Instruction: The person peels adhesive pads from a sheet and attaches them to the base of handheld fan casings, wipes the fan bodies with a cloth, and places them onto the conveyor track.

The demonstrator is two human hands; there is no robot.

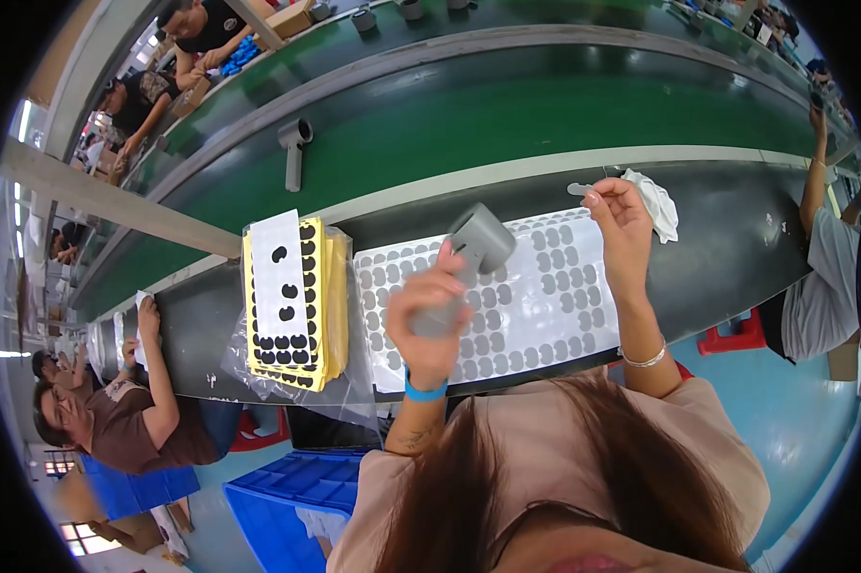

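Note:
My left hand is closed round the handle of a grey hair-dryer-shaped housing, its round barrel tilted up and to the right. The hand and handle are blurred by motion. Between the thumb and fingers of my right hand is pinched a small grey sticker, held out to the left. Under both hands lies a white sheet bearing rows of grey bean-shaped stickers, with bare patches among them. Left of it, a stack of yellow-backed sheets with black shapes rests on clear plastic.
A green conveyor belt runs beyond the black bench; a similar grey housing lies on it. A white cloth is by my right hand. A blue crate stands below the bench. Other people work at left, right and across.

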